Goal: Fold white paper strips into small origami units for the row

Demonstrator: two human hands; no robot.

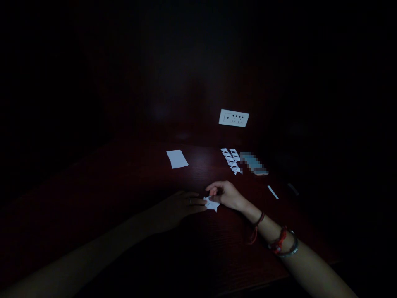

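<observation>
A small piece of white folded paper (213, 205) with pointed corners lies on the dark red table between my two hands. My right hand (228, 193) curls over its right side, with the thumb on the paper and the fingers bent; part of the paper is hidden under them. From the left, my left hand (186, 203) reaches in with its fingers stretched out flat, and their tips touch the paper's left edge. It lies in shadow and has a ring on one finger. Bracelets (281, 242) circle my right wrist and forearm.
White paper sheets (177, 159) lie farther back on the table (145, 165). Several small folded paper pieces (231, 159) stand in rows beside a phone (254, 164). A narrow white strip (273, 192) is at the right. A socket plate (233, 118) is on the back wall. The surroundings are very dark.
</observation>
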